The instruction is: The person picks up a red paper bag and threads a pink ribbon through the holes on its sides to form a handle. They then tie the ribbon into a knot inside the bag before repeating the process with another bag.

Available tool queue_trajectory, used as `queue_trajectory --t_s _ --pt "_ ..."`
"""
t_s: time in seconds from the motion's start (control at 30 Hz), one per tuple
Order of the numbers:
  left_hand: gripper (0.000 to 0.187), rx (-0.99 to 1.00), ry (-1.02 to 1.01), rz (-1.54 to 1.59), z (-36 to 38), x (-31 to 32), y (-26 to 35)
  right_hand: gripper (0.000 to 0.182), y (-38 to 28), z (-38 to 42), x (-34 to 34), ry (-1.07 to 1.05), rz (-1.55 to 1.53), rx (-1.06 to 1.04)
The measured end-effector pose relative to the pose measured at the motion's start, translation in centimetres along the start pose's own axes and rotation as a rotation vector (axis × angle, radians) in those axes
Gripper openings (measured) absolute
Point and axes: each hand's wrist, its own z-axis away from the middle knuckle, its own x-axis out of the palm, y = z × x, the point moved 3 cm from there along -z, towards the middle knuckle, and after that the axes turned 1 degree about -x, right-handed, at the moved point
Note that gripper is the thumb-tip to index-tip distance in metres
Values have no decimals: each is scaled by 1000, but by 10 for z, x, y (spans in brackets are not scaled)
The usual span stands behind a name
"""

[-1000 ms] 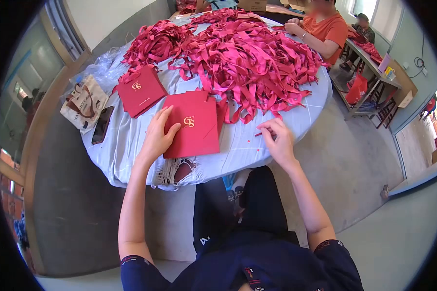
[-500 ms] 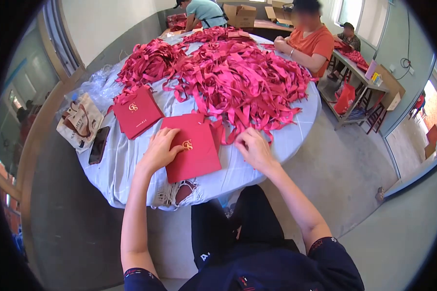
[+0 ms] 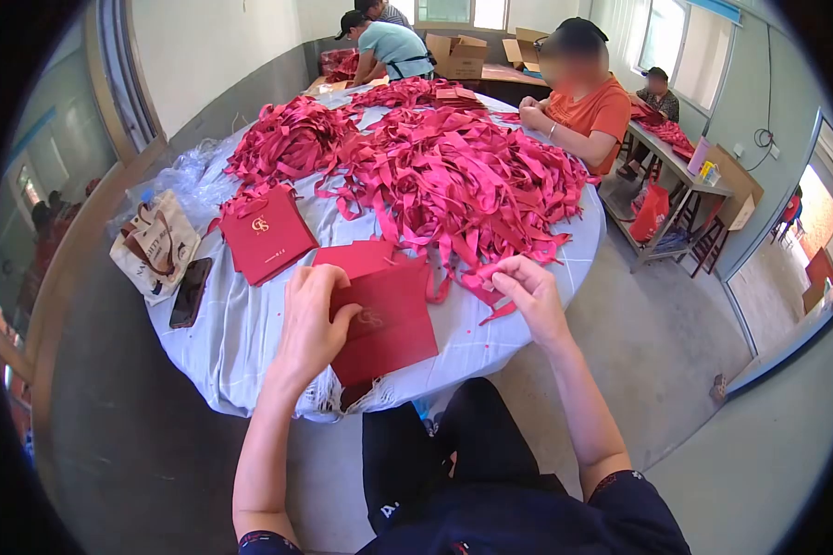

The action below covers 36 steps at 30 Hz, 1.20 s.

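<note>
My left hand [image 3: 313,319] has its thumb and fingers closed on the left side of a red paper gift bag [image 3: 391,340] with gold lettering, which is tilted up from the table. More red bags lie partly hidden behind it. To the right, my right hand [image 3: 533,294] pinches a red ribbon [image 3: 479,280] at the near edge of a big heap of red ribbons [image 3: 463,176]. A stack of red bags [image 3: 268,236] with gold lettering lies at the left, beyond my left hand.
A phone [image 3: 191,292] and a canvas tote bag [image 3: 155,245] lie at the left of the round, cloth-covered table [image 3: 241,342]. Clear plastic wrap [image 3: 185,176] is behind them. A person in orange [image 3: 590,116] sits at the far right side; others work farther back.
My left hand has tilted the front bag up off the table. My right hand has moved up and right and now pinches a ribbon. The view has shifted slightly.
</note>
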Motion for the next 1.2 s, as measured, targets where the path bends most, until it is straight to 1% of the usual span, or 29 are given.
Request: queue_trajectory --t_s 0.03,0.1,0.13,0.17,0.2,0.23,0.27,0.3,0.37,0.4,0.43,0.5,0.53,0.6,0.67,0.7,0.8,0.93,1.03,1.13,1.2 --pt "34 0 -1 -2 1 -5 9 12 -5 -3 1 -3 -72 14" --pt "29 94 34 -20 4 -12 29 13 -22 -8 2 15 -104 25" --pt "27 136 39 -16 6 -15 37 14 -33 -10 1 43 -163 -47" --pt "27 132 39 -13 8 -13 42 15 -42 -11 -1 71 -221 -117" --pt "27 171 83 8 11 -12 47 16 -48 -11 -3 31 -289 -138" --pt "28 210 126 28 14 -11 51 16 -53 -11 -3 31 -289 -132" --pt "25 267 126 -28 16 -5 53 17 -59 -11 -3 53 -350 -168" --pt "25 265 121 -25 18 -2 55 17 -62 -10 -3 76 -411 -203" --pt "22 310 80 -154 21 6 58 17 -53 -10 -5 71 -404 -198" --pt "22 290 21 -145 22 4 60 16 -48 -9 -4 46 -432 -138" --pt "22 288 20 -144 22 0 60 16 -44 -8 -2 19 -461 -77" --pt "27 260 -87 -150 21 -4 61 16 -42 -6 -2 23 -465 -43" --pt "27 257 -92 -150 21 -8 63 16 -41 -5 -2 9 -477 -36" --pt "32 262 -75 -299 19 -13 69 17 -38 -2 -4 0 -488 -24" --pt "34 273 -63 -321 20 -15 70 22 -34 -1 -2 -105 -558 38" --pt "36 284 -49 -349 20 -16 70 22 -35 0 0 -106 -558 36" --pt "35 291 3 -393 22 -12 70 31 -31 5 3 -130 -646 138" --pt "33 309 66 -377 20 -8 67 31 -33 9 2 -137 -710 122" --pt "33 293 49 -397 20 -8 66 28 -37 13 4 -114 -712 127" --pt "32 284 84 -413 18 -9 68 24 -39 16 3 -110 -731 101" --pt "27 238 41 -408 18 -9 66 21 -45 18 4 -137 -705 130"
